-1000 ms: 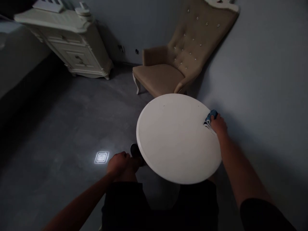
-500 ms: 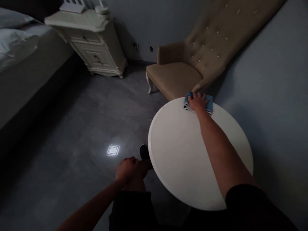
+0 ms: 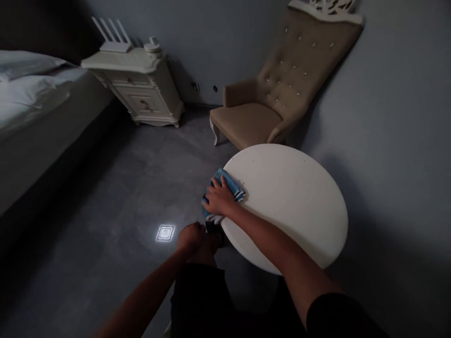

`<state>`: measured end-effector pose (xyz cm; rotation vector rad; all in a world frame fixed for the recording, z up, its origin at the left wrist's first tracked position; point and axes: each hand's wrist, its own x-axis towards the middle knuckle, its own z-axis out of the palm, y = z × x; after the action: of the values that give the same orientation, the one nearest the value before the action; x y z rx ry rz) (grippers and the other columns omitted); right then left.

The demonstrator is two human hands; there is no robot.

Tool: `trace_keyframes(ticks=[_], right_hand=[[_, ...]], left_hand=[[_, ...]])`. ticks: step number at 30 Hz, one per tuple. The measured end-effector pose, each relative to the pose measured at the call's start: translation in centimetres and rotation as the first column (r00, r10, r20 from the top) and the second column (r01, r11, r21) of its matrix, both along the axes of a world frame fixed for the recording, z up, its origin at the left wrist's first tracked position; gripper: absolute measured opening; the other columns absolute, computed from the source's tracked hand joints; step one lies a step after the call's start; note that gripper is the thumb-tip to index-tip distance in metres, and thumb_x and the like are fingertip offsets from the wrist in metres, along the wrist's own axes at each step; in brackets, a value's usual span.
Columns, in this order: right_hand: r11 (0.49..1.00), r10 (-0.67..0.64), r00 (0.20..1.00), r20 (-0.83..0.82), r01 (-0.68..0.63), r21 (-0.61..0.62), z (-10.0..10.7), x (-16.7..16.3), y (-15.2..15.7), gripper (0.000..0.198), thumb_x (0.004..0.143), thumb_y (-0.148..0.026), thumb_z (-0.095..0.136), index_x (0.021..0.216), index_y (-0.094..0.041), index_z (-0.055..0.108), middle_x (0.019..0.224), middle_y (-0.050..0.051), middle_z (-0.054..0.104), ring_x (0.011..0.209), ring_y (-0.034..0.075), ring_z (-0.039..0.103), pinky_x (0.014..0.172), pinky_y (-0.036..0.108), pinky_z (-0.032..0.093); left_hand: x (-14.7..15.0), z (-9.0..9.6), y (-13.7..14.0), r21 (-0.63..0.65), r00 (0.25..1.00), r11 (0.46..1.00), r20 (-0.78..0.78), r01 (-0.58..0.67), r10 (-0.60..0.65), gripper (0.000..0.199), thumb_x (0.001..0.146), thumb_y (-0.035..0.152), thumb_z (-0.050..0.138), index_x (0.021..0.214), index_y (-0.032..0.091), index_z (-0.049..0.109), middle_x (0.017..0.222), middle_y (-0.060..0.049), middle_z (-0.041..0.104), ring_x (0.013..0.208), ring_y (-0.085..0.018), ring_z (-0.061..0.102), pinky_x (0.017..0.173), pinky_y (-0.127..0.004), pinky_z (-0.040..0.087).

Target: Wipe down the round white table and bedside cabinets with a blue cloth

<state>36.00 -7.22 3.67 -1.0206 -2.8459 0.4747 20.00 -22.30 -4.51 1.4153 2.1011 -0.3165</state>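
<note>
Though partly hidden, cloth [image 3: 227, 184] under right hand [image 3: 219, 199]

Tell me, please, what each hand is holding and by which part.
The right hand presses flat on a blue cloth at the round white table's left edge. The left hand is a fist, holding nothing visible.

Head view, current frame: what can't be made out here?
- Blue cloth: partly covered by the right hand; its lower end hangs past the round table edge.
- Left hand: loosely closed beside the knee; the dim light leaves it unclear whether it holds anything.
- Table base: hidden under the tabletop.
- Items on the nightstand: too small and dim to identify.
- Bed: cut off by the left edge.
</note>
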Motion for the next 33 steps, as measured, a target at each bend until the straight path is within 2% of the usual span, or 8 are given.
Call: trace_keyframes(ticks=[4, 6, 9, 13, 19, 25, 29, 33], right_hand=[[0.973, 0.228, 0.972, -0.057, -0.229, -0.008, -0.1, 6.8, -10.8, 0.041, 0.112, -0.044, 0.072, 0.139, -0.016, 0.085, 0.167, 0.016, 0.069, 0.178, 0.042, 0.027, 0.147, 0.072, 0.005], [0.967, 0.253, 0.965, -0.074, -0.255, -0.021, -0.2, 11.4, -15.2, 0.046, 0.112, -0.044, 0.072, 0.151, -0.019, 0.079, 0.176, 0.012, 0.063, 0.181, 0.040, 0.023, 0.148, 0.071, 0.007], [0.988, 0.130, 0.989, -0.067, -0.135, -0.070, 0.1, 18.4, -19.6, 0.056, 0.115, -0.050, 0.067, 0.167, -0.029, 0.067, 0.187, 0.004, 0.048, 0.182, 0.040, 0.020, 0.147, 0.075, 0.011], [0.977, -0.192, 0.978, 0.078, 0.198, -0.083, 0.6, 26.3, -22.3, 0.063, 0.114, -0.053, 0.062, 0.175, -0.038, 0.059, 0.190, 0.001, 0.041, 0.182, 0.043, 0.021, 0.147, 0.077, 0.011], [0.811, -0.571, 0.770, 0.286, 0.583, 0.052, 0.8, 36.1, -22.0, 0.064, 0.112, -0.046, 0.051, 0.174, -0.032, 0.060, 0.190, 0.002, 0.042, 0.182, 0.040, 0.020, 0.147, 0.073, 0.012], [0.622, -0.782, 0.584, 0.218, 0.755, 0.208, -0.3, 43.7, -16.3, 0.065, 0.116, -0.042, 0.041, 0.175, -0.019, 0.054, 0.189, 0.015, 0.044, 0.178, 0.041, 0.026, 0.141, 0.075, 0.026], [0.512, -0.858, 0.474, 0.197, 0.824, 0.244, -0.3, 45.8, -12.0, 0.065, 0.117, -0.040, 0.042, 0.177, -0.016, 0.049, 0.188, 0.021, 0.043, 0.173, 0.042, 0.031, 0.135, 0.070, 0.035], [0.444, -0.895, 0.409, 0.175, 0.856, 0.266, 0.1, 45.3, -10.7, 0.067, 0.120, -0.039, 0.034, 0.178, -0.011, 0.047, 0.187, 0.030, 0.040, 0.170, 0.047, 0.033, 0.129, 0.070, 0.037]], left_hand=[[0.7, 0.6, -0.8, 0.001, 0.998, 0.998, -0.013, 0.064, -0.064, 0.051, 0.116, 0.036, 0.040, 0.124, 0.013, 0.085, 0.130, -0.024, 0.085, 0.124, -0.034, 0.082, 0.097, -0.038, 0.058], [1.1, 0.4, -1.1, 0.027, 0.999, 0.998, -0.022, 0.049, -0.048, 0.053, 0.116, 0.037, 0.038, 0.124, 0.012, 0.084, 0.131, -0.025, 0.084, 0.124, -0.036, 0.082, 0.098, -0.040, 0.059], [1.7, 0.0, -1.3, 0.071, 0.999, 0.997, -0.010, 0.036, -0.035, 0.053, 0.115, 0.040, 0.040, 0.121, 0.013, 0.085, 0.131, -0.026, 0.084, 0.124, -0.037, 0.081, 0.099, -0.041, 0.060], [2.4, -0.2, -1.4, 0.098, 1.000, 0.995, 0.007, 0.028, -0.029, 0.053, 0.115, 0.040, 0.041, 0.122, 0.012, 0.085, 0.132, -0.027, 0.083, 0.123, -0.040, 0.081, 0.100, -0.045, 0.060], [3.3, -0.3, -1.0, 0.107, 0.999, 0.993, -0.013, 0.051, -0.050, 0.052, 0.114, 0.039, 0.043, 0.124, 0.010, 0.086, 0.132, -0.029, 0.083, 0.123, -0.041, 0.080, 0.103, -0.047, 0.060], [3.5, -0.6, -0.8, 0.081, 1.000, 0.997, -0.017, 0.015, -0.014, 0.052, 0.113, 0.039, 0.046, 0.128, 0.010, 0.086, 0.134, -0.030, 0.083, 0.124, -0.041, 0.080, 0.103, -0.047, 0.059], [3.2, -0.9, -0.8, 0.078, 1.000, 0.997, -0.024, -0.003, 0.005, 0.052, 0.113, 0.039, 0.046, 0.128, 0.010, 0.086, 0.133, -0.029, 0.083, 0.123, -0.042, 0.081, 0.100, -0.047, 0.060], [2.9, -1.0, -0.7, 0.090, 1.000, 0.996, -0.016, -0.013, 0.014, 0.051, 0.113, 0.038, 0.046, 0.125, 0.010, 0.086, 0.132, -0.030, 0.083, 0.122, -0.043, 0.081, 0.099, -0.048, 0.060]])
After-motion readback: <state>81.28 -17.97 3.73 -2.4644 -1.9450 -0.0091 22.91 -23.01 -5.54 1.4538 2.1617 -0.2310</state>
